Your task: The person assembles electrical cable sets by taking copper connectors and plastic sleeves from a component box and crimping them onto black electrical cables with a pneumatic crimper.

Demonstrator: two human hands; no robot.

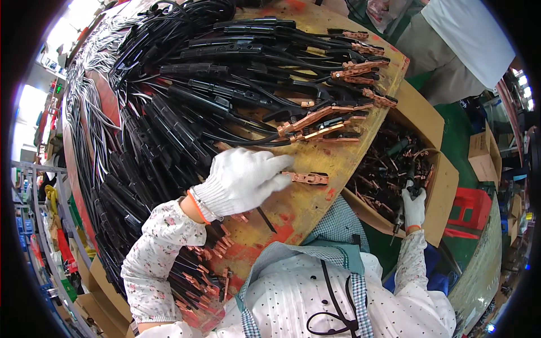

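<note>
My left hand [245,180], in a white knitted glove, is closed at the near part of the wooden table. Its fingertips pinch one end of a copper clamp [309,178] that lies pointing right; the glove hides that end. Many black-handled electrode holders [220,50] with copper jaws lie in a dense fan behind and left of this hand. My right hand [414,207], gloved too, is at the right, over the near right side of a cardboard box. It grips a slim dark screwdriver-like power tool [400,217], whose thin bit points down toward me.
The open cardboard box [445,194] holds a jumble of copper and black parts. A red plastic stool [469,208] stands beyond it on the green floor. Another person's legs [437,50] are at the far right table edge. Black and white cables [93,107] trail off left.
</note>
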